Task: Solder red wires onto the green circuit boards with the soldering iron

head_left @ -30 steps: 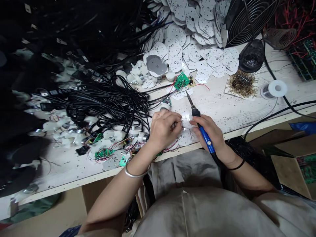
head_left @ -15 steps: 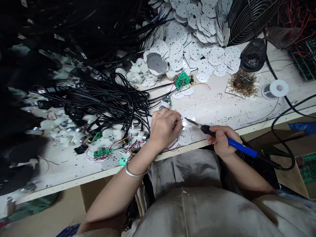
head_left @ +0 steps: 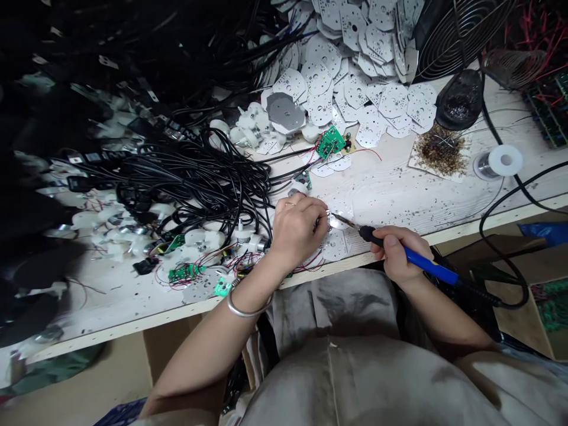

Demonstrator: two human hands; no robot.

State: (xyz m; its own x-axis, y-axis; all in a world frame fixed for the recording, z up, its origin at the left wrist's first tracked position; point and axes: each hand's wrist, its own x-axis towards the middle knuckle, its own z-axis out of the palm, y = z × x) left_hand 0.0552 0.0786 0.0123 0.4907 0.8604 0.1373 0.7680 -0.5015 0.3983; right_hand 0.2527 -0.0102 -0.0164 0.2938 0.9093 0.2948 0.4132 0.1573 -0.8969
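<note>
My right hand (head_left: pixel 404 253) is closed around a blue-handled soldering iron (head_left: pixel 428 264), its tip pointing left. That tip lies over a white circuit board (head_left: pixel 341 212) near the table's front edge, just right of my left hand's fingertips. My left hand (head_left: pixel 298 228) is closed, its fingers bent down beside the board; whatever they pinch is hidden behind the knuckles. Another white circuit board (head_left: pixel 336 245) lies just in front. Beyond the left hand are a white motor part (head_left: pixel 300 188) and a green circuit board (head_left: pixel 331 143) with wires attached.
Black cables (head_left: pixel 199 177) lie tangled at left among white plastic motor parts. Many white boards (head_left: pixel 355 89) are heaped at the back. A solder spool (head_left: pixel 501 161), a soiled sponge (head_left: pixel 439 155) and a fan (head_left: pixel 461 38) are at right. The iron's cord loops over the front edge.
The view has shifted slightly. The soldering iron's tip stays by my left fingertips, its handle drawn a little to the left; my left hand keeps its pose.
</note>
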